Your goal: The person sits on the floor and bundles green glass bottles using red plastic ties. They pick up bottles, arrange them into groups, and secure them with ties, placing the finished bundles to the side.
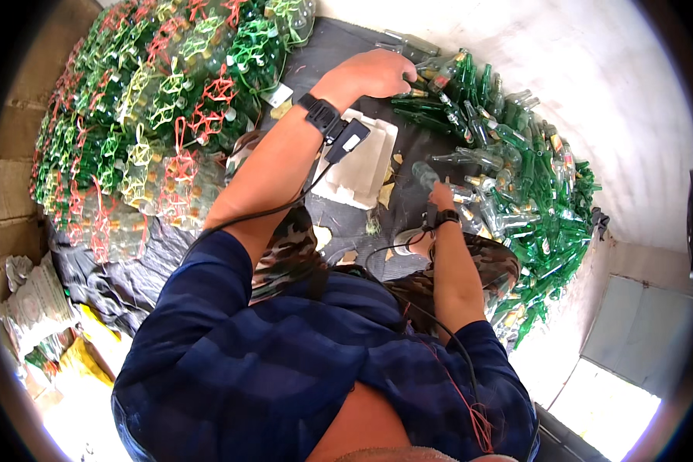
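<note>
My left hand [384,74] reaches to the near-left edge of a heap of loose glass bottles [531,167]. Its fingers are curled beside a gold-foiled bottle neck [417,93], and whether they grip it is not clear. Lower down, my right hand [440,197] is closed around a clear glass bottle [425,174], holding it by one end above the dark floor sheet. Green and clear bottles, some with labels, lie in the heap at many angles. Between my knees and the heap is a white foam tray [355,164], partly covered by my left forearm.
Green and clear bottles bundled in red, green and yellow netting [167,115] are stacked high at left. A dark sheet [404,144] covers the floor, with dry leaves [386,195] on it. A white wall [589,75] rises behind the heap. Cables run from both wrist devices.
</note>
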Tool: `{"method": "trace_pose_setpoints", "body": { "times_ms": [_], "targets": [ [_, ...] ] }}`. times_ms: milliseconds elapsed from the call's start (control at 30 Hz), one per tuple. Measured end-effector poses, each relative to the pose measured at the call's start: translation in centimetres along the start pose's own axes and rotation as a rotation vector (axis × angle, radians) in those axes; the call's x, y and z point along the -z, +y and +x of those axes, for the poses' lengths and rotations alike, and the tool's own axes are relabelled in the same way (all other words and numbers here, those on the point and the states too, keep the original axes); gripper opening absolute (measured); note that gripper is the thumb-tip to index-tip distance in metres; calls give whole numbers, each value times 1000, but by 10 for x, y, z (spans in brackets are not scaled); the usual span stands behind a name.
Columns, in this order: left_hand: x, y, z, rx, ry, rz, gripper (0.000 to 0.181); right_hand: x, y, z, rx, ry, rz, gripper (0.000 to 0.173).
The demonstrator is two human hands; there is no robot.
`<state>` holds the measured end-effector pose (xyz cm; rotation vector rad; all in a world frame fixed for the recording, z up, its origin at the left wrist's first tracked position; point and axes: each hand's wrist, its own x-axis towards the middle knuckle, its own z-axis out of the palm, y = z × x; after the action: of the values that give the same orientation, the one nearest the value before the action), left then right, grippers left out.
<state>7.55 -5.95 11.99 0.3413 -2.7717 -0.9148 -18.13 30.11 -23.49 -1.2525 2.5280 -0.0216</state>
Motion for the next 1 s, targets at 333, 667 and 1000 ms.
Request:
{"method": "trace_pose_setpoints", "body": {
  "times_ms": [333, 667, 1000],
  "targets": [
    [-28, -24, 27, -19, -157, 237, 16, 257, -182, -67, 11, 7, 54, 44],
    [-43, -15, 32, 85, -259, 305, 20, 194, -268, -56, 340, -102, 29, 33],
    [-42, -2, 30, 132, -293, 307, 21, 180, -280, -57, 467, -127, -11, 32]
  ]
}}
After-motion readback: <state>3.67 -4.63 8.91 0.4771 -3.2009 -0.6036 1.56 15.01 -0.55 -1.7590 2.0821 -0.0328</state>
